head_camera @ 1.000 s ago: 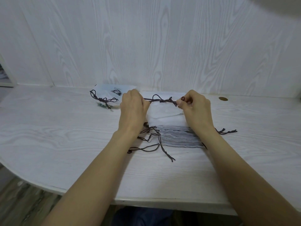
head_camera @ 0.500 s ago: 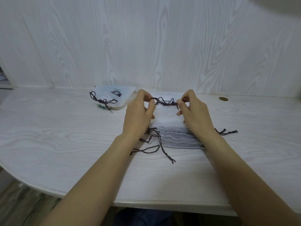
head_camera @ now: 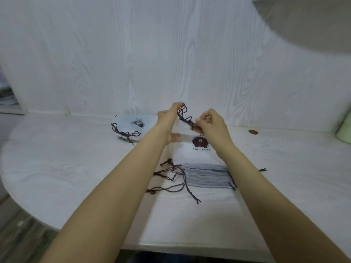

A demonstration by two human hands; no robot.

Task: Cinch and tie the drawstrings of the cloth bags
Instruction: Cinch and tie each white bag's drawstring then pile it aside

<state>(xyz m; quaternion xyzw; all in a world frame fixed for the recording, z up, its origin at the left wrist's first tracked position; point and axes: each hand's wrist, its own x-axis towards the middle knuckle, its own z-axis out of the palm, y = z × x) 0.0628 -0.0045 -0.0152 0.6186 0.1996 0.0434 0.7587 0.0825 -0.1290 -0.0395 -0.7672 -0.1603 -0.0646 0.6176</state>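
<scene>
- While both hands are raised over the white wood-grain table (head_camera: pixel 76 168), I log my left hand (head_camera: pixel 169 118) pinching the upper end of the dark brown drawstring cord (head_camera: pixel 185 118), its loops bunched at my fingertips.
- My right hand (head_camera: pixel 210 124) pinches the lower end of the same cord, where a knot seems to sit.
- Cord's long axis: slanted, high at the left hand and low at the right, strung between the two.
- White cloth bag with a dark round logo (head_camera: pixel 197 149): hangs from the cord, directly below the hands, its grey-striped bottom resting on the table.
- Judgement: tightening calls for pulling apart along that slant; the right hand is nearer the knot.
- Second white cloth bag, already tied (head_camera: pixel 131 126): well to the left.
- Loose dark cords (head_camera: pixel 171 175): just beside the striped end.
</scene>
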